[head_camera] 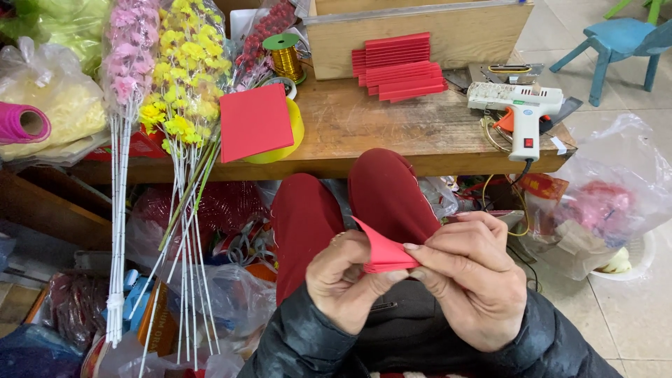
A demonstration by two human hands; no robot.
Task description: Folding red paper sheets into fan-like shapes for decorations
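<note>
Your left hand (pixel 343 280) and right hand (pixel 470 280) meet over your lap, both pinched shut on one folded red paper piece (pixel 381 250). The piece sits between the two hands, touching both: left thumb and fingers clamp its near-left part, right fingertips (pixel 413 247) press its right edge. Neither hand is nearer; they share it.

Long axis: runs from a pointed corner, up and to the left toward your knees, down to the broader folded end at your right fingertips. The point sticks free above the left hand. How many layers are in the fold, you cannot tell from here.

Taking the paper piece as landmark:
- Directly beyond it, your red trousers (pixel 381 189), then the wooden bench (pixel 392 133).
- Beyond and left on the bench, a flat stack of red sheets (pixel 255 122) lying on a yellow disc (pixel 297 133).
- Straight beyond, far side of the bench, a pile of folded red strips (pixel 402 66) against a wooden box (pixel 420 31).
- Beyond and right, a white glue gun (pixel 521 112) near the bench's edge, cord hanging down.
- Far left, artificial flower stems (pixel 178 84), pink and yellow, leaning off the bench.

Room: cluttered floor, plastic bags (pixel 609 196) either side, a blue stool (pixel 619 38) far right on tile.
</note>
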